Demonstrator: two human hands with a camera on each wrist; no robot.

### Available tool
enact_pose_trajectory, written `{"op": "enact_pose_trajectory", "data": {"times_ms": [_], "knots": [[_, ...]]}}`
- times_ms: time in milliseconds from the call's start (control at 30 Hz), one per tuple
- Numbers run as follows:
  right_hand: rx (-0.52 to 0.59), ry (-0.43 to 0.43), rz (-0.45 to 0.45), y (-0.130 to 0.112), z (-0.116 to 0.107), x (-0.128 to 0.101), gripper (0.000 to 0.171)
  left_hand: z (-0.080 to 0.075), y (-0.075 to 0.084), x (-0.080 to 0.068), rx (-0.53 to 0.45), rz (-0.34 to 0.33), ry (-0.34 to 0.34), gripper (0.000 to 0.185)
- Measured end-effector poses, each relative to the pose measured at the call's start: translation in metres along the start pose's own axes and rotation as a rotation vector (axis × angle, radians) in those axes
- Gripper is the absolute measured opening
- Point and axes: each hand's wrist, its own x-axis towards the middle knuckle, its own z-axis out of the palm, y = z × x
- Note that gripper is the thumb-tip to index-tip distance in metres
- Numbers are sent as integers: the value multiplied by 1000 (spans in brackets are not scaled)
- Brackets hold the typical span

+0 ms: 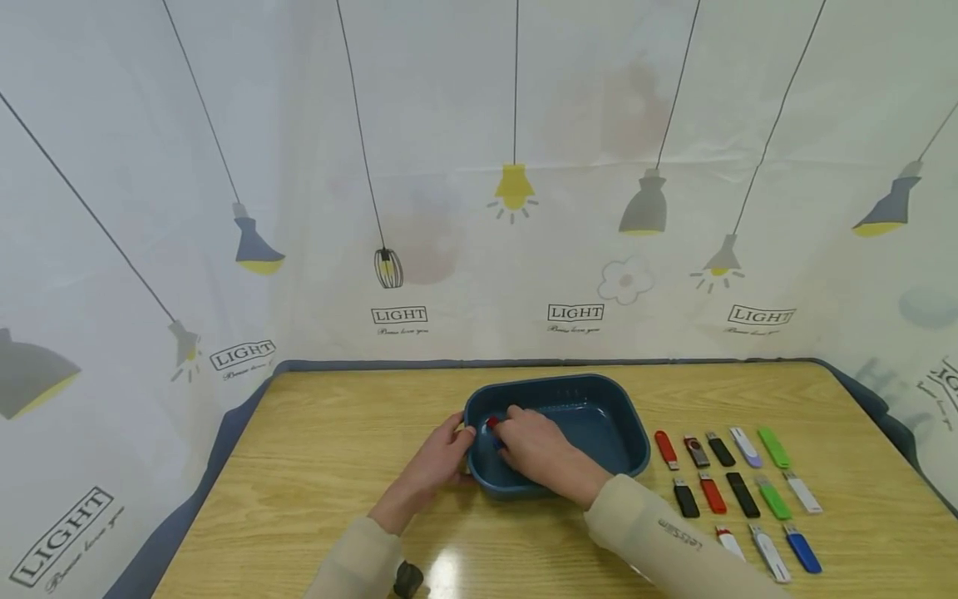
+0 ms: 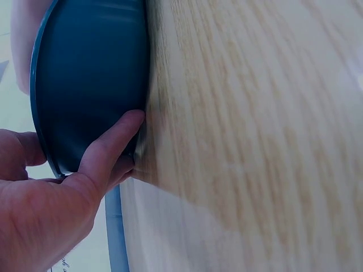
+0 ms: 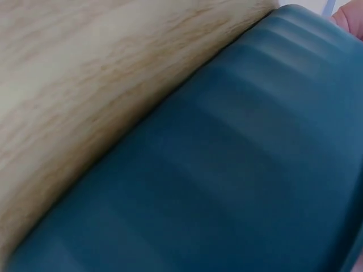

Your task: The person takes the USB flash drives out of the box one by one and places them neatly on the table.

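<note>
A dark blue plastic basin (image 1: 599,478) rests on the wooden table. My left hand (image 1: 437,453) grips its left end, with the thumb over the rim and the fingers against the outer wall, as the left wrist view (image 2: 62,209) also shows. Inside the basin, at its left end, my right hand (image 1: 539,449) reaches down with curled fingers. A small red USB stick (image 1: 491,423) shows at its fingertips, with a bit of blue just below. The hand covers most of both. The right wrist view is largely filled by the basin's outer wall (image 3: 227,153).
Right of the basin, several USB sticks lie in three rows, among them a red one (image 1: 665,449), a green one (image 1: 773,448) and a blue one (image 1: 803,549). A curtain (image 1: 464,125) printed with lamps hangs behind the table (image 1: 337,416).
</note>
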Motion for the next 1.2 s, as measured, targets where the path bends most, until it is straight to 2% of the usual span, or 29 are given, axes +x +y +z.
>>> {"op": "enact_pose_trajectory", "data": {"times_ms": [233, 400, 500, 667, 800, 933, 1033, 1200], "knots": [[20, -21, -47, 7, -3, -10, 7, -1, 0, 1, -19, 4, 1, 53], [42, -36, -11, 13, -7, -15, 12, 0, 3, -1, -6, -8, 16, 53], [82, -14, 88, 15, -7, -15, 21, 1, 3, -2, 1, -12, 28, 53], [107, 18, 319, 12, -6, -11, 49, 2, 3, -2, 4, -15, 31, 53], [107, -6, 405, 9, -3, -8, 63, 2, 2, -2, 2, -18, 31, 54], [102, -21, 395, 8, -1, -6, 54, 2, 1, -1, 1, -13, 31, 54], [81, -28, 357, 9, 0, -5, 41, 2, 1, -1, 0, -11, 31, 54], [87, -52, 296, 11, -1, -5, 33, 3, 2, -1, 2, -13, 35, 54]]}}
